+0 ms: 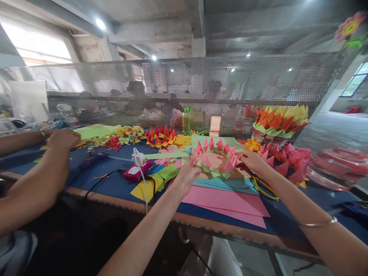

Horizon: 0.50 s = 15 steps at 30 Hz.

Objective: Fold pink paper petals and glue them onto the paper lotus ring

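A ring of pink folded-paper petals with a green base is held low over stacked coloured paper. My left hand pinches its near left edge, fingers closed. My right hand has its fingers closed on the ring's right edge; some fingertips are hidden. Pink sheets lie below the ring, with blue sheets on top of them. A pale green strip stretches left from beside my left hand. Just right of my right hand stand more pink folded-paper petals.
At left, another person's arm and hand rest over the table. A white plug and magenta power strip have trailing cords. Behind are a green bottle, a red-orange paper ring, paper scraps and a large paper flower. A clear jug lies right.
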Available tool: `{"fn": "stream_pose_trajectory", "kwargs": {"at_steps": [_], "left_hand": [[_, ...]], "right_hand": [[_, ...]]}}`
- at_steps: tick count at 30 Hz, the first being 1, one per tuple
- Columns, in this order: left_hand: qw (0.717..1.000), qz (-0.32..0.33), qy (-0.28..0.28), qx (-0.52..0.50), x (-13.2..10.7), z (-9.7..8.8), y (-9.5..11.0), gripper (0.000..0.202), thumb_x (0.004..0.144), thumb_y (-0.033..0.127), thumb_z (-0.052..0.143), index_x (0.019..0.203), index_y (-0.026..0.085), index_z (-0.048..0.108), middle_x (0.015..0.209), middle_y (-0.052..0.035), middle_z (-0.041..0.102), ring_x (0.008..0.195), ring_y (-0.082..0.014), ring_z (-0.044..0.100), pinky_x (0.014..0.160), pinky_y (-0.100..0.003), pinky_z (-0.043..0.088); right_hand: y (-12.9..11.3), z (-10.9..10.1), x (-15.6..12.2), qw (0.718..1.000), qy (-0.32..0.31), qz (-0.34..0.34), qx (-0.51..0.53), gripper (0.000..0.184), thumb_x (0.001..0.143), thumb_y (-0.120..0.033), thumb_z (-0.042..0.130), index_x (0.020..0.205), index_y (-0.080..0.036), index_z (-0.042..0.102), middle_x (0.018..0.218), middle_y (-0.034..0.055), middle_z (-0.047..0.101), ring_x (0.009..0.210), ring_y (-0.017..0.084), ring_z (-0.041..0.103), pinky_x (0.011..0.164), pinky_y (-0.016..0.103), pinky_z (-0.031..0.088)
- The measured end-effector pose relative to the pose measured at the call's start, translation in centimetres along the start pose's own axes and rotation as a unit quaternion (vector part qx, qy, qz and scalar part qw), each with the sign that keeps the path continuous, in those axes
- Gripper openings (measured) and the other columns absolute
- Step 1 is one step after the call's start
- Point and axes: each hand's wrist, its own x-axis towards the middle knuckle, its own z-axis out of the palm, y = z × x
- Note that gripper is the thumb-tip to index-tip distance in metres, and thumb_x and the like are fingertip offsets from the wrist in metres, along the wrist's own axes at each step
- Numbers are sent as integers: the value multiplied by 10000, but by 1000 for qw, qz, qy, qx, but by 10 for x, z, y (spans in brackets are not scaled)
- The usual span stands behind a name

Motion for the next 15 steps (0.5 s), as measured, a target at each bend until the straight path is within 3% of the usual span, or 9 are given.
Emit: {"fn": "stream_pose_trajectory", "kwargs": {"at_steps": [4, 7, 10, 15], "left_hand": [[990, 54, 28, 128, -25, -22, -2, 309, 966, 309, 661, 1236, 163, 623, 1286, -98, 632, 1108, -243, 650, 932, -458, 569], [963, 71, 41, 257, -27, -44, 7, 263, 968, 308, 660, 1183, 157, 646, 1226, -88, 662, 1079, -232, 662, 931, -452, 569], [913, 72, 76, 395, -12, -65, 21, 265, 977, 330, 645, 1185, 166, 649, 1237, -89, 657, 1091, -235, 655, 940, -455, 562], [815, 36, 90, 571, 29, -78, 35, 335, 971, 357, 651, 1247, 168, 625, 1281, -99, 635, 1116, -256, 647, 942, -470, 561]], "right_hand": [[5, -5, -8, 997, 36, -60, -40, 346, 992, -377, 634, 1276, -183, 606, 1251, 81, 648, 1031, 210, 674, 862, 416, 588], [2, -11, -27, 983, 91, -129, -93, 414, 978, -382, 643, 1338, -190, 569, 1296, 98, 626, 1054, 228, 665, 912, 459, 563], [-6, -11, -60, 965, 113, -190, -138, 518, 945, -411, 633, 1411, -207, 534, 1334, 144, 604, 1003, 255, 686, 928, 476, 540], [-9, 8, -124, 950, 121, -238, -161, 559, 962, -537, 539, 1453, -274, 492, 1390, 119, 584, 1044, 256, 670, 742, 354, 590]]}}
